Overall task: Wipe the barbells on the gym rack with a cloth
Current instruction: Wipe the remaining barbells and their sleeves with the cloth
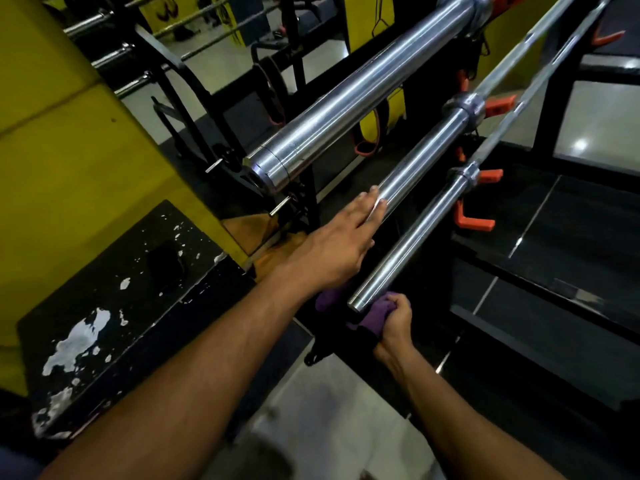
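Head view: three chrome barbell sleeves jut from the black gym rack [313,202] on orange hooks [474,220]. The left hand [341,242] lies flat, fingers straight, on the end of the middle barbell [426,155]. The right hand [398,323] has its grip curled round a purple cloth [379,311], held against the tip of the lowest barbell [412,244]. The thick top barbell [349,102] overhangs both. A chipped black box [114,306] and a yellow pillar [62,140] crowd the left side.
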A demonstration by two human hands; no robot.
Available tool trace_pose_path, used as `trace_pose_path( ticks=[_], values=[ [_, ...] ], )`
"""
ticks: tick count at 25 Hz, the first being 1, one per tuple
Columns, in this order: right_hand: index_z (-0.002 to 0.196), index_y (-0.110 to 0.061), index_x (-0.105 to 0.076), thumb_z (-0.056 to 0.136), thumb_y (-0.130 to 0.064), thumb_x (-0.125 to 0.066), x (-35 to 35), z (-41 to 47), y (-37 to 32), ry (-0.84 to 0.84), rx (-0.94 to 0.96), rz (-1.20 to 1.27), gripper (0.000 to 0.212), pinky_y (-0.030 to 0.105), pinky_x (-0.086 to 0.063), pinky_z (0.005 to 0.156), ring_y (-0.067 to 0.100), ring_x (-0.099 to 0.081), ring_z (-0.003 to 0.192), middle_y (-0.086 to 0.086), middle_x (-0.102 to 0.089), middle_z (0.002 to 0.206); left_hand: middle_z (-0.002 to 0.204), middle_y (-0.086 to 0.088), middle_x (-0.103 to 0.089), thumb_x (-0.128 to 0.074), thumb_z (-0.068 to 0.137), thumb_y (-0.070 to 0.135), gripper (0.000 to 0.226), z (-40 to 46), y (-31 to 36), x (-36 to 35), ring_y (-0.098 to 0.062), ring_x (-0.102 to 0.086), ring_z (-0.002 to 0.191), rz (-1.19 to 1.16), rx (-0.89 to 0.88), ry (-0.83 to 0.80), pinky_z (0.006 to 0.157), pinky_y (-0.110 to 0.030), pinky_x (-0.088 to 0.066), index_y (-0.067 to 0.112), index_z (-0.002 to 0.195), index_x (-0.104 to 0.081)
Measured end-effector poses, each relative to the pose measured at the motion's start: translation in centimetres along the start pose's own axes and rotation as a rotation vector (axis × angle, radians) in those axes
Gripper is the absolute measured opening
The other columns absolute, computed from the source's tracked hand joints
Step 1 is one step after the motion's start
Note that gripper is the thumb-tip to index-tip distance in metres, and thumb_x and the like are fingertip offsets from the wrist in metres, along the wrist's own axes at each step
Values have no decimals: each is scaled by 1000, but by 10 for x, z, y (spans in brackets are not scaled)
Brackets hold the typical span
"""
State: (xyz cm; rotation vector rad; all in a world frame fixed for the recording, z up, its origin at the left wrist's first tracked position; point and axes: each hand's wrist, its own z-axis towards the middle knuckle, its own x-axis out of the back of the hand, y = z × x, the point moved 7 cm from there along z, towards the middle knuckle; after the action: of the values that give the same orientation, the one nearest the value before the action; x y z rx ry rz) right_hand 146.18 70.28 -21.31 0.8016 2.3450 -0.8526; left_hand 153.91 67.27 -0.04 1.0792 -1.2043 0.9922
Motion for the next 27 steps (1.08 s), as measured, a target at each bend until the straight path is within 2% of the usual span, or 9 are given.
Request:
trace_pose_path(
  ticks=[6,8,11,12,14,16,20,23,27],
  values=[
    [66,-17,-45,94,-25,-36,-39,62,-112,110,65,18,30,21,-49,52,17,-57,48,1,-54,50,167,-1,20,-39,107,27,72,18,3,7,-14,11,154,2,27,-69,125,-32,-4,15,160,8],
    [68,-18,-44,93,-27,-34,-49,98,-144,114,117,41,28,26,-52,64,20,-59,62,4,-55,61,167,-4,16,-40,106,34,73,60,9,14,-16,8,154,-32,1,4,126,-35,-7,13,160,4],
    [74,-20,-45,84,-28,-38,-49,157,-187,200,222,-34,15,37,-53,86,26,-60,83,10,-58,83,167,-7,14,-39,107,35,71,107,14,1,-18,7,155,-21,12,-46,127,-38,-9,11,160,1],
    [74,-21,-46,81,-28,-40,-46,179,-205,233,258,-94,12,38,-52,87,26,-59,84,11,-57,88,168,-6,13,-39,107,34,70,113,12,-6,-17,7,155,13,8,-56,127,-38,-9,11,160,1],
    [64,-24,-46,81,-36,-39,-40,213,-237,297,271,-132,22,37,-55,86,25,-59,73,10,-55,77,168,-2,12,-38,107,31,68,116,3,-10,-13,8,154,-53,28,-53,126,-33,-8,14,161,0],
    [56,-25,-48,85,-42,-37,-43,215,-252,296,236,-79,35,38,-56,86,23,-57,64,6,-53,64,168,0,12,-39,107,28,68,115,-2,-8,-11,7,154,-139,31,-44,125,-27,-4,14,161,0],
    [65,-24,-45,86,-28,-43,-47,180,-254,301,265,-152,21,27,-49,64,18,-52,63,1,-45,71,167,-1,15,-38,108,27,69,118,3,-8,-11,10,153,-50,32,-21,120,-22,4,14,160,4],
    [87,-23,-61,87,-36,-47,-34,145,-254,216,254,-248,20,37,-50,90,25,-60,90,7,-58,90,167,-2,14,-37,108,29,68,115,2,-6,-12,10,153,-61,23,-7,123,-24,2,13,160,3],
    [82,-18,-59,90,-27,-46,-31,68,-269,110,304,-353,18,41,-49,81,24,-59,78,10,-61,89,168,-9,5,-47,104,40,75,118,5,-7,-22,1,155,71,-2,-7,126,-38,-9,13,161,-6]
  ],
)
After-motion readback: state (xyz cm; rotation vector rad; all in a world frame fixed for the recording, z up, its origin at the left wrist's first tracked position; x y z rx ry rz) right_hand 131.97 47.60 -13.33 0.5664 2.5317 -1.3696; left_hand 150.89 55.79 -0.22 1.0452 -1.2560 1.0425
